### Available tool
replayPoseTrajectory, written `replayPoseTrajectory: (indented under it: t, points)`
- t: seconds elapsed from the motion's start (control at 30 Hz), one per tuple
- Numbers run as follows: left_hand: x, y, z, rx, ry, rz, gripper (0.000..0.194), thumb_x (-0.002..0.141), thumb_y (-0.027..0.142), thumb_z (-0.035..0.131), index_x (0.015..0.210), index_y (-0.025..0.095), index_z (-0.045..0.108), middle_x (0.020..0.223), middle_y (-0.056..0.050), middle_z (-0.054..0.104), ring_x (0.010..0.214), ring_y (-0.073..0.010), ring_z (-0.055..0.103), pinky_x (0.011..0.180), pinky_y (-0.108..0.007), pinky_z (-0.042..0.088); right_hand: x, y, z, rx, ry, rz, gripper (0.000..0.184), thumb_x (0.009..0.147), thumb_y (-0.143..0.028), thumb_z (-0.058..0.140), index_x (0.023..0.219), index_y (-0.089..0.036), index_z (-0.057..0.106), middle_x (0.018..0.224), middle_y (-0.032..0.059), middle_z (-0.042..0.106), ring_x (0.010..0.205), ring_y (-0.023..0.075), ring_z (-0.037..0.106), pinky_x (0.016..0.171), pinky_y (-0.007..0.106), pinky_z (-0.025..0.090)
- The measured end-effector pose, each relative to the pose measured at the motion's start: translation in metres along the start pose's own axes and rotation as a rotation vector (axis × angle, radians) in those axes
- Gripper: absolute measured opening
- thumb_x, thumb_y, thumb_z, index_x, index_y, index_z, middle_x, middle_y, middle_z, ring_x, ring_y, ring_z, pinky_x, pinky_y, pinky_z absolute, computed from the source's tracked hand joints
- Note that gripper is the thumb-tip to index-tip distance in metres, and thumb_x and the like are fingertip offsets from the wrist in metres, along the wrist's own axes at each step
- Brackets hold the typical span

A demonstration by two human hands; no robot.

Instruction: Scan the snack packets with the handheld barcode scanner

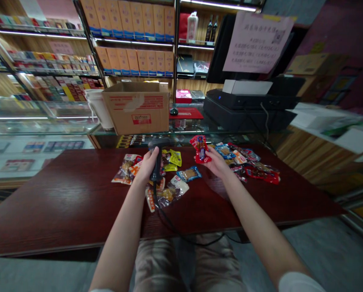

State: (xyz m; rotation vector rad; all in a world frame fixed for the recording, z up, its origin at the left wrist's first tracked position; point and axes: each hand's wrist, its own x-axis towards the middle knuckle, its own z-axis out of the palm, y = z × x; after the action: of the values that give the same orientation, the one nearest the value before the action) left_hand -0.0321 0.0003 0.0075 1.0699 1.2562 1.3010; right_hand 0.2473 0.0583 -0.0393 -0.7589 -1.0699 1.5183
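Observation:
My left hand (149, 163) is wrapped round the handle of a black barcode scanner (156, 172), whose cord drops toward the table's front edge. Between the fingers of my right hand (214, 161) is a small red snack packet (200, 149), raised above the table. Around and beneath the scanner lie loose snack packets: a clear one with an orange label (126, 170), a yellow-green one (175, 158), a blue-edged one (189, 174) and a clear one with brown contents (167, 194). Beyond my right hand is a pile of mixed snack packets (248, 160).
The dark red wooden table (62, 202) meets a glass counter bearing an open cardboard box (138, 109), a white cup (100, 109) and a black cash register (248, 105) with a paper notice (257, 42). Shelves with orange boxes (132, 20) stand behind. The scanner's cord (175, 229) crosses the front edge.

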Motion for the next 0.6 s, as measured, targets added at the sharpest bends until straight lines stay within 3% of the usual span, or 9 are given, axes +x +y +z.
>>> replayPoseTrajectory:
  t: [0.23, 0.4, 0.5, 0.6]
  points:
    - [-0.009, 0.002, 0.012, 0.041, -0.072, -0.01, 0.06, 0.084, 0.071, 0.062, 0.093, 0.012, 0.067, 0.051, -0.001, 0.059, 0.041, -0.0118, 0.049, 0.041, -0.022, 0.039, -0.006, 0.004, -0.004, 0.135, 0.051, 0.047, 0.018, 0.088, -0.028, 0.058, 0.106, -0.026, 0.06, 0.106, 0.0034, 0.078, 0.104, 0.0251, 0.075, 0.099, 0.052, 0.056]
    - [-0.011, 0.0, 0.016, 0.046, -0.074, -0.042, 0.057, 0.087, 0.067, 0.062, 0.098, 0.012, 0.068, 0.051, 0.0, 0.057, 0.041, -0.012, 0.049, 0.041, -0.022, 0.038, -0.008, 0.001, 0.007, -0.067, 0.021, 0.192, 0.044, 0.092, -0.043, 0.041, 0.116, -0.014, 0.063, 0.12, 0.0196, 0.073, 0.125, 0.0333, 0.064, 0.103, 0.059, 0.051]
    - [-0.011, -0.002, 0.016, 0.041, -0.082, -0.038, 0.057, 0.086, 0.067, 0.063, 0.1, 0.012, 0.069, 0.051, 0.0, 0.057, 0.041, -0.0122, 0.049, 0.04, -0.023, 0.036, -0.01, 0.001, 0.009, -0.153, 0.02, 0.194, 0.047, 0.091, -0.045, 0.04, 0.119, -0.014, 0.063, 0.118, 0.0192, 0.073, 0.124, 0.0346, 0.064, 0.101, 0.062, 0.051]
    - [-0.01, -0.003, 0.016, 0.046, -0.083, -0.046, 0.059, 0.086, 0.068, 0.062, 0.099, 0.011, 0.069, 0.051, -0.001, 0.057, 0.041, -0.0124, 0.049, 0.04, -0.023, 0.036, -0.011, 0.004, 0.004, -0.124, 0.042, 0.14, 0.037, 0.089, -0.047, 0.052, 0.108, -0.019, 0.066, 0.108, 0.0141, 0.076, 0.114, 0.0326, 0.069, 0.097, 0.059, 0.055]
